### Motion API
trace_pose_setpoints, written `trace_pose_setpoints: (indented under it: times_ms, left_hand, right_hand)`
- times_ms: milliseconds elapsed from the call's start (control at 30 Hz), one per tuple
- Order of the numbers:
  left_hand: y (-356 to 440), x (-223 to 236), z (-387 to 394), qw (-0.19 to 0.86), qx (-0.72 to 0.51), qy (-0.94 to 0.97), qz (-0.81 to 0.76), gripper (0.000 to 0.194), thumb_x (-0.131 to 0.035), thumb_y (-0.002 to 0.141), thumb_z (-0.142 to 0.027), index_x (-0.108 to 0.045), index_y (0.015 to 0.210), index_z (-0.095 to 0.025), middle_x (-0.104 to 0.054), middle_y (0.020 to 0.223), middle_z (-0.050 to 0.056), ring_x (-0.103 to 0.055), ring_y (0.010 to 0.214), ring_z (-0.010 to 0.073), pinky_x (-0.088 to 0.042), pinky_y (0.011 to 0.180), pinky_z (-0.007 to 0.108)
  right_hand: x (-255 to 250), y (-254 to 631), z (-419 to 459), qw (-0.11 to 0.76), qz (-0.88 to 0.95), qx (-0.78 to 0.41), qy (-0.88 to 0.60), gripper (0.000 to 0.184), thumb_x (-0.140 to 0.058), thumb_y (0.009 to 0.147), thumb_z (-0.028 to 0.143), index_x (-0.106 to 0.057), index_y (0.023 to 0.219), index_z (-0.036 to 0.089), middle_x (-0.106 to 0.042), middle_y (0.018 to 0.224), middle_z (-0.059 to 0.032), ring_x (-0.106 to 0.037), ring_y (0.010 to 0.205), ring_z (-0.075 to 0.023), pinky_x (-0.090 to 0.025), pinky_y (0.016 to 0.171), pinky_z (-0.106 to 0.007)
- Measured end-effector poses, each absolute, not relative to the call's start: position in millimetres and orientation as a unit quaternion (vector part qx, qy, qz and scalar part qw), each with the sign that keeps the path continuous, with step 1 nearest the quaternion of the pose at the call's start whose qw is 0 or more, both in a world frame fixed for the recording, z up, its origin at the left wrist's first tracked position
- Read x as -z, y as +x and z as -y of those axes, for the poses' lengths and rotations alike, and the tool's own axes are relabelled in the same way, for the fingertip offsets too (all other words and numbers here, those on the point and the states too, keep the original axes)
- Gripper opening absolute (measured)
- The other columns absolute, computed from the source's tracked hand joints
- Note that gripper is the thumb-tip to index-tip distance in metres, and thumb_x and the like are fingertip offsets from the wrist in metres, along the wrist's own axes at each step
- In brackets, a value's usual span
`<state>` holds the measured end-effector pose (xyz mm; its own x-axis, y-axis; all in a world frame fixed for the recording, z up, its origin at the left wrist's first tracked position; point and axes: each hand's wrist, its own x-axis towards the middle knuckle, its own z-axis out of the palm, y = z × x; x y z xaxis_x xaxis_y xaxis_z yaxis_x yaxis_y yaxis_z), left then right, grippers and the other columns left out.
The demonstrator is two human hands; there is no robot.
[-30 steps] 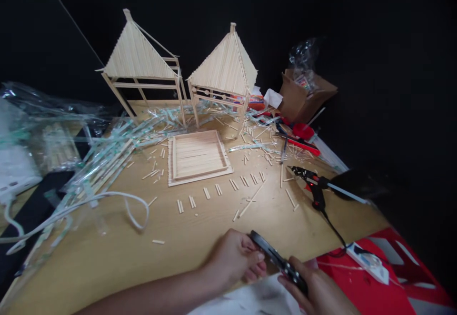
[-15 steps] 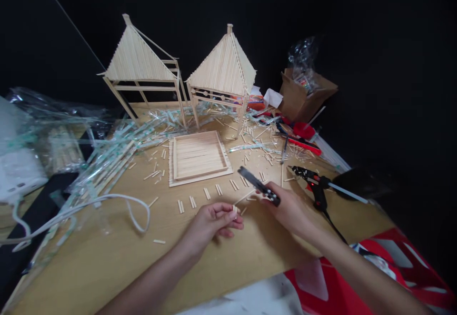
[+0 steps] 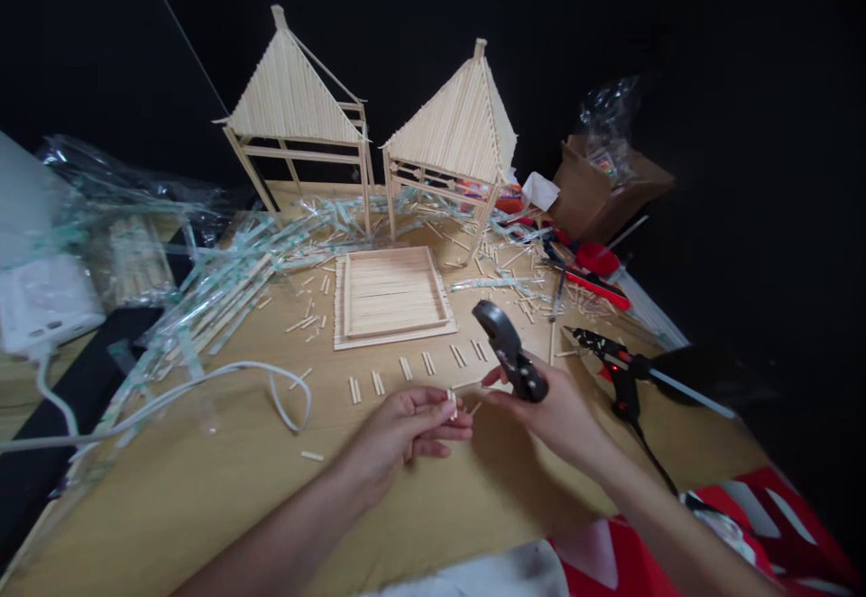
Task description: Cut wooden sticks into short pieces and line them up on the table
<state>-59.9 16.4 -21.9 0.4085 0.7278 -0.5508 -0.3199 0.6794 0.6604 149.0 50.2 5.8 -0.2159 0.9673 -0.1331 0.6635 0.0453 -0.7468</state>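
My left hand (image 3: 412, 421) pinches a few short wooden stick pieces (image 3: 452, 401) between thumb and forefinger, over the near part of the table. Just to its right, my right hand (image 3: 558, 403) is wrapped round a black hand tool (image 3: 509, 349) with a curved head, which looks like a cutter. A thin wooden stick (image 3: 468, 384) stretches between the fingers of both hands; which hand grips it I cannot tell. Beyond the hands lies a row of paired short sticks (image 3: 405, 368). Behind that row is a shallow stick tray (image 3: 342, 304) on a flat stick base.
Two stick-built house models (image 3: 290, 92) with pointed roofs stand at the back. A glue gun (image 3: 619, 371) with its red light lit lies right. Plastic wrappers (image 3: 223, 281) and a white cable (image 3: 223, 371) are left; a cardboard box (image 3: 582, 187) is back right.
The black tool has turned in my right hand, its head now more upright. My left hand still pinches the stick pieces. The whole view has shifted, moving the scene rightward.
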Motion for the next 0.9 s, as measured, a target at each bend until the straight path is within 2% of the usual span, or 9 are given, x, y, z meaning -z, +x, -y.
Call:
trace_pose_setpoints:
  times_ms: [67, 167, 300, 467, 633, 733, 900]
  left_hand:
    - [-59, 21, -15, 0.807, -0.325, 0.24, -0.431, 0.028, -0.072, 0.072, -0.035, -0.067, 0.089, -0.014, -0.071, 0.098, 0.01, -0.068, 0.087, 0.0173, -0.049, 0.059, 0.017]
    - [-59, 20, -13, 0.811, -0.32, 0.243, -0.425, 0.024, -0.07, 0.074, -0.035, -0.07, 0.089, -0.016, -0.069, 0.105, 0.008, -0.066, 0.088, 0.014, -0.047, 0.063, 0.016]
    - [-58, 19, -11, 0.813, -0.311, 0.243, -0.428, 0.025, -0.071, 0.072, -0.035, -0.072, 0.088, -0.016, -0.071, 0.094, 0.005, -0.062, 0.078, 0.01, -0.044, 0.063, 0.015]
    - [-56, 16, -9, 0.82, -0.296, 0.243, -0.424, 0.029, -0.073, 0.069, -0.037, -0.073, 0.089, -0.016, -0.07, 0.093, 0.007, -0.06, 0.077, 0.0107, -0.042, 0.06, 0.015]
    - [-57, 17, -7, 0.822, -0.295, 0.258, -0.414, 0.029, -0.074, 0.068, -0.036, -0.073, 0.086, -0.013, -0.07, 0.09, 0.009, -0.057, 0.073, 0.0108, -0.036, 0.05, 0.014]
    - [-58, 17, -7, 0.818, -0.286, 0.285, -0.41, 0.028, -0.073, 0.069, -0.036, -0.073, 0.084, -0.013, -0.07, 0.089, 0.009, -0.057, 0.075, 0.0127, -0.034, 0.046, 0.014]
    - [-59, 17, -9, 0.791, -0.307, 0.33, -0.414, 0.026, -0.074, 0.068, -0.039, -0.073, 0.081, -0.016, -0.068, 0.086, 0.007, -0.056, 0.077, 0.0153, -0.038, 0.051, 0.018]
  right_hand:
    - [-15, 140, -39, 0.241, 0.656, -0.432, -0.569, 0.027, -0.07, 0.069, 0.031, -0.064, 0.094, 0.023, -0.066, 0.089, -0.0011, -0.058, 0.067, -0.0126, -0.043, 0.059, -0.023]
    - [-23, 129, -27, 0.242, 0.644, -0.475, -0.549, 0.037, -0.072, 0.067, 0.029, -0.062, 0.102, 0.024, -0.063, 0.078, 0.0032, -0.052, 0.057, -0.0089, -0.042, 0.054, -0.02]
    - [-21, 122, -20, 0.25, 0.649, -0.474, -0.541, 0.032, -0.072, 0.068, 0.024, -0.061, 0.098, 0.023, -0.062, 0.073, 0.0054, -0.052, 0.06, -0.0088, -0.04, 0.053, -0.018]
    - [-16, 122, -19, 0.264, 0.641, -0.485, -0.533, 0.031, -0.073, 0.067, 0.023, -0.061, 0.096, 0.022, -0.063, 0.078, 0.005, -0.051, 0.061, -0.0076, -0.041, 0.055, -0.017]
    - [-15, 122, -18, 0.252, 0.619, -0.514, -0.538, 0.03, -0.076, 0.066, 0.024, -0.063, 0.093, 0.023, -0.055, 0.063, 0.0083, -0.047, 0.054, -0.0061, -0.037, 0.051, -0.016]
    - [-16, 122, -18, 0.245, 0.615, -0.524, -0.536, 0.031, -0.077, 0.064, 0.023, -0.064, 0.091, 0.024, -0.053, 0.061, 0.009, -0.047, 0.053, -0.0058, -0.037, 0.05, -0.015]
    - [-19, 123, -18, 0.253, 0.621, -0.508, -0.541, 0.035, -0.078, 0.062, 0.024, -0.062, 0.094, 0.024, -0.056, 0.067, 0.0079, -0.048, 0.056, -0.007, -0.039, 0.052, -0.016]
